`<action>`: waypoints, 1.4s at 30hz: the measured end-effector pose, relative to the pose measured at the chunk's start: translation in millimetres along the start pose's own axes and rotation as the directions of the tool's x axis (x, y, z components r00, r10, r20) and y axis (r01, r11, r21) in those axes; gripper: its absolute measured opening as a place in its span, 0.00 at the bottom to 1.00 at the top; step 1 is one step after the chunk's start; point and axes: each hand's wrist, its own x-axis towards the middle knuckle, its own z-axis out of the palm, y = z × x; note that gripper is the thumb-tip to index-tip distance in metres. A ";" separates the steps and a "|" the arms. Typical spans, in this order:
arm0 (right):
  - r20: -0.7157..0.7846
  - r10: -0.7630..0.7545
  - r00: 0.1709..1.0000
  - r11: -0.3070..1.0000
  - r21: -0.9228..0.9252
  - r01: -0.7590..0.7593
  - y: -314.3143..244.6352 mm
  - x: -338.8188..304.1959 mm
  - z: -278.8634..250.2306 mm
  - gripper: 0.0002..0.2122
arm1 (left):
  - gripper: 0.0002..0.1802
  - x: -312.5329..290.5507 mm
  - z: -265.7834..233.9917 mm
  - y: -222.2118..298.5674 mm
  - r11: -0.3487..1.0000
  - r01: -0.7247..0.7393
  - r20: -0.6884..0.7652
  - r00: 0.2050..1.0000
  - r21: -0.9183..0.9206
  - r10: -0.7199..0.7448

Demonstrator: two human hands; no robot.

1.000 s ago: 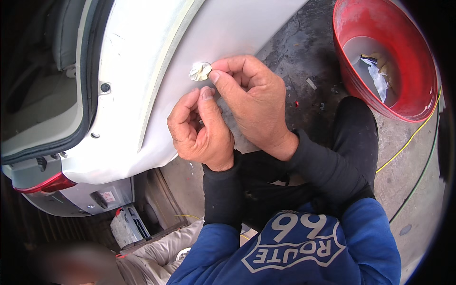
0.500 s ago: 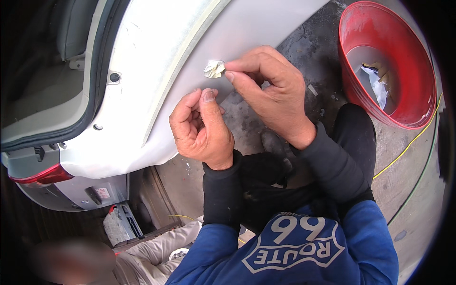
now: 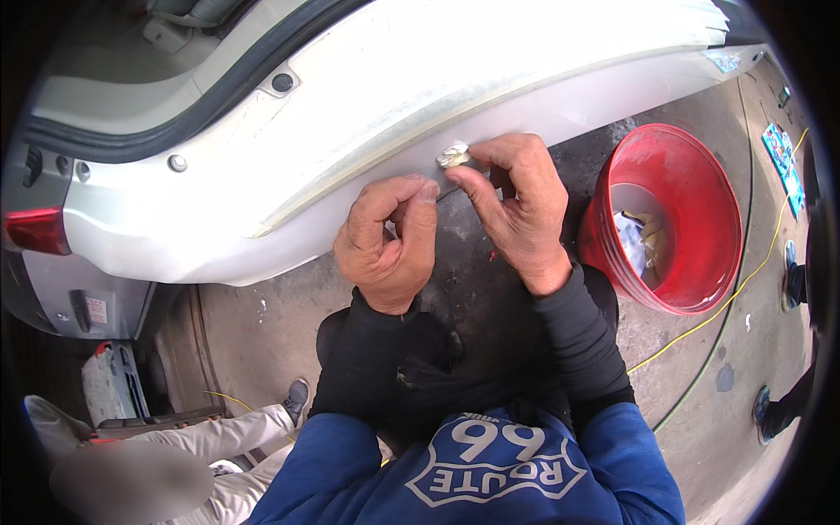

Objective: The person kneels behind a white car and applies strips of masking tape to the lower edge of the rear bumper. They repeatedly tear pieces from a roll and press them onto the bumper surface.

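A crumpled cream-white wad (image 3: 453,156), which looks like balled-up tape or paper, sits at the thumb and forefinger tips of my right hand (image 3: 527,197). Close by on its left is my left hand (image 3: 385,241), its thumb pressed to its fingertips. Whether anything small is pinched there cannot be made out. Both hands are raised in front of the side of a white car (image 3: 332,105). A pale, tape-like strip (image 3: 376,170) runs along the curved edge of its panel, just beyond my fingers.
To the right stands a red bucket (image 3: 722,206) with cloudy water and scraps inside. A yellow cord (image 3: 700,326) and a dark hose cross the concrete floor beside it. Lower left, another person's outstretched legs (image 3: 223,435) lie near the car's red tail light (image 3: 37,229).
My view has swung so that more of the car's side shows and the bucket appears lower and further left. The wad stays at my right fingertips; the left hand remains pinched beside it.
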 end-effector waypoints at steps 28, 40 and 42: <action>0.213 -0.294 0.932 0.936 -0.136 0.326 10.1 -12.6 -33.6 0.19 | 0.07 -6.8 25.7 8.3 0.969 -0.248 0.083 0.966 0.008 0.247; 0.207 -0.422 0.883 0.888 -0.102 0.448 -54.4 46.7 -68.1 0.17 | 0.23 -20.4 5.0 32.0 0.721 0.404 0.195 0.913 -0.563 -0.359; 0.153 -0.460 0.875 0.848 -0.216 0.484 -55.1 81.0 -85.0 0.17 | 0.24 -17.1 4.0 32.2 0.684 0.339 0.160 0.936 -0.645 -0.313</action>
